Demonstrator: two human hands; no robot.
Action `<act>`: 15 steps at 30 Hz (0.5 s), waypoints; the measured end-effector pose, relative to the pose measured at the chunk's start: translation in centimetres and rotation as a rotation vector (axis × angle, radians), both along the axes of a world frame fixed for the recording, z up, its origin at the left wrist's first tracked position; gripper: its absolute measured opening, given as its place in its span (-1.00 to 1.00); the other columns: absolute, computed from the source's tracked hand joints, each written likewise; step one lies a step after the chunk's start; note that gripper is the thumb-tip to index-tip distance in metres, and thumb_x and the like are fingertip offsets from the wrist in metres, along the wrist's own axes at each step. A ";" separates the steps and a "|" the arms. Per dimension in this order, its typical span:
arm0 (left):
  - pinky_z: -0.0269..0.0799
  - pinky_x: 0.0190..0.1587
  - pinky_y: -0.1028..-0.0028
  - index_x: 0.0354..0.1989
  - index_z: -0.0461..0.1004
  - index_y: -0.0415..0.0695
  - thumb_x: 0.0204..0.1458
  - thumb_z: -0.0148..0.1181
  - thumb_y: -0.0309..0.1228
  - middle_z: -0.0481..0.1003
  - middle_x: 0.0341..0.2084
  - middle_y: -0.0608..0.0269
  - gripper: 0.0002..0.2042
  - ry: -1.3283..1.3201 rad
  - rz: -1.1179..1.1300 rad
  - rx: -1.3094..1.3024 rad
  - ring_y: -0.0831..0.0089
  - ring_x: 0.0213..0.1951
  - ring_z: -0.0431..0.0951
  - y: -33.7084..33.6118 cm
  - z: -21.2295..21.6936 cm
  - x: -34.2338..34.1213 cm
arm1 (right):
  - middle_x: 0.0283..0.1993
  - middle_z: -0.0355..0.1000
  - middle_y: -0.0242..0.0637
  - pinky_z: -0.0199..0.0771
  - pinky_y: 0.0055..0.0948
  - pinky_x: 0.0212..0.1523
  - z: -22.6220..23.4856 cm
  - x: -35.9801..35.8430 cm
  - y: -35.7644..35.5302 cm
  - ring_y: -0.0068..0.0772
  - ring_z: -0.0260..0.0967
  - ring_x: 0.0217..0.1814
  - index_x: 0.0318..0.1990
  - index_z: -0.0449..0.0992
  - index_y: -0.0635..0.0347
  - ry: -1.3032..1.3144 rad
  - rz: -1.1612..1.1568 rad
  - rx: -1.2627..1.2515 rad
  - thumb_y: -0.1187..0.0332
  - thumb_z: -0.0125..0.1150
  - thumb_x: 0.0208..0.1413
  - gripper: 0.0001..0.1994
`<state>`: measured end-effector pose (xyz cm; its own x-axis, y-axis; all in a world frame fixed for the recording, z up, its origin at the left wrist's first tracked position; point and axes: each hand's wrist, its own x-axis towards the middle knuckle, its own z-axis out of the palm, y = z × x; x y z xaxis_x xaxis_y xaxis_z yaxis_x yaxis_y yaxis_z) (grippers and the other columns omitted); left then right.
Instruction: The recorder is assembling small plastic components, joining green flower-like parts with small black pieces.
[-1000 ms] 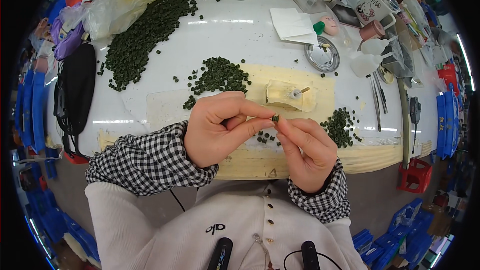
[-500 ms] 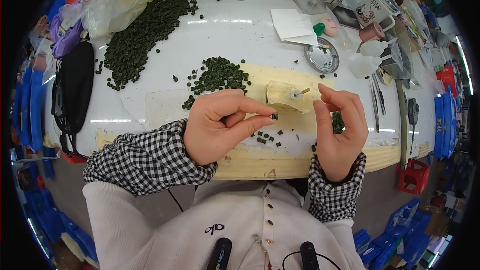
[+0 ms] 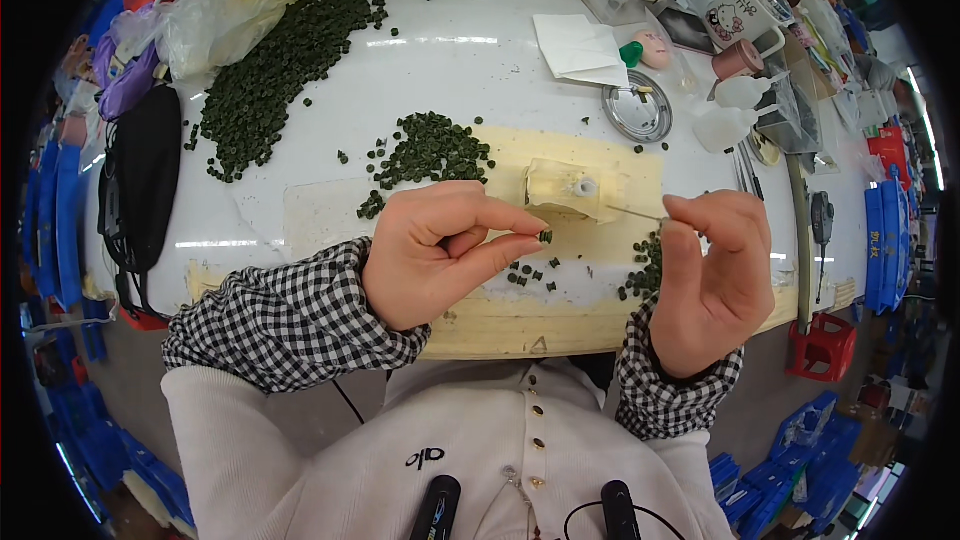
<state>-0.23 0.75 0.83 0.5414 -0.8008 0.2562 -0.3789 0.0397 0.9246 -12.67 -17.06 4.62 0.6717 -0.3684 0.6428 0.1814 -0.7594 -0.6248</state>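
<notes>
"Pinching, left hand (image 3: 430,258): thumb and forefinger closed on one small dark green spool-shaped piece (image 3: 545,236), held above the table's near edge, in front of the yellowish block (image 3: 565,192)."

"Right hand (image 3: 715,275)?"

"Thumb and fingertips closed on a thin rod (image 3: 637,212). Its tip points left, at the block's right side. Can't tell if they touch."

"Step?"

"Looks like readying the rod, piece parked in the other pinch. My read, not certain."

"What does the next move call for?"

"If rod and piece are to meet, fine aim and a steady left pinch; the piece is tiny, easily dropped."

"Loose ones?"

"Middle pile (image 3: 430,150) beyond the left hand, smaller pile (image 3: 643,270) just left of the right hand."
</notes>
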 end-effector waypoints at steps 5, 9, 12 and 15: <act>0.05 -0.57 0.60 -0.30 0.58 -0.17 -0.11 0.30 -0.60 0.15 -0.77 0.51 -0.83 -0.012 -0.027 0.006 0.69 -0.66 0.13 -0.1 0.3 -0.2 | -0.31 0.44 -0.20 0.41 -0.47 -0.24 -1.2 0.7 0.6 -0.35 0.40 -0.26 -0.31 0.46 0.32 0.057 0.315 0.260 0.53 0.25 0.01 -0.89; 0.05 -0.57 0.60 -0.28 0.58 -0.15 -0.11 0.30 -0.60 0.15 -0.77 0.50 -0.81 -0.017 -0.034 0.016 0.69 -0.66 0.13 -0.1 0.4 -0.1 | -0.29 0.43 -0.19 0.43 -0.54 -0.25 -1.9 0.8 1.0 -0.41 0.43 -0.28 -0.30 0.41 0.35 0.073 0.403 0.437 0.53 0.15 0.11 -0.93; 0.04 -0.57 0.60 -0.26 0.58 -0.14 -0.11 0.30 -0.60 0.15 -0.77 0.50 -0.80 -0.014 -0.042 0.019 0.69 -0.67 0.13 -0.1 0.3 -0.1 | -0.29 0.43 -0.19 0.44 -0.58 -0.30 -1.9 0.8 1.0 -0.46 0.44 -0.31 -0.30 0.40 0.36 0.100 0.416 0.459 0.53 0.13 0.13 -0.93; 0.03 -0.59 0.59 -0.24 0.58 -0.12 -0.10 0.30 -0.59 0.14 -0.78 0.50 -0.79 -0.023 -0.045 0.013 0.68 -0.67 0.12 -0.1 0.3 0.0 | -0.26 0.38 -0.15 0.45 -0.51 -0.18 -1.7 0.6 0.7 -0.39 0.46 -0.24 -0.25 0.31 0.35 0.188 0.454 0.370 0.45 0.02 0.21 -0.88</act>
<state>-0.27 0.68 1.14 0.4989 -0.8274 0.2578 -0.3985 0.0451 0.9160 -12.08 -16.41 2.95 0.9032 -0.1952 0.3823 0.2968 -0.3593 -0.8848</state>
